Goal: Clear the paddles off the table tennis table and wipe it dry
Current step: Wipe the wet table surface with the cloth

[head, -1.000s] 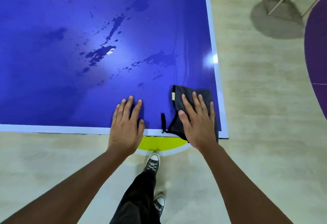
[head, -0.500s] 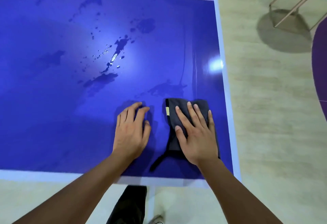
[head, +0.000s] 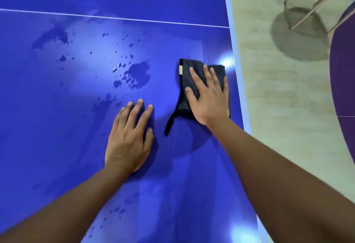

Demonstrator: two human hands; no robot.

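Observation:
The blue table tennis table (head: 57, 146) fills most of the head view. My right hand (head: 209, 96) lies flat, fingers spread, pressing a folded dark grey cloth (head: 187, 71) onto the table near its right edge; a dark strap trails from the cloth toward me. My left hand (head: 130, 137) rests flat and open on the table, to the left of the cloth and nearer to me. Water puddles and drops (head: 137, 74) lie on the surface left of the cloth and beyond my left hand. No paddles are in view.
The table's pale right edge (head: 233, 50) runs along a light wooden floor (head: 278, 108). A metal-legged chair (head: 299, 8) stands on the floor at the upper right, beside a purple floor area (head: 343, 70). A white line (head: 115, 18) crosses the table farther away.
Both hands have slid away from me across the table, away from its near edge. The right hand has pushed the cloth forward along the right side, past where a puddle lay.

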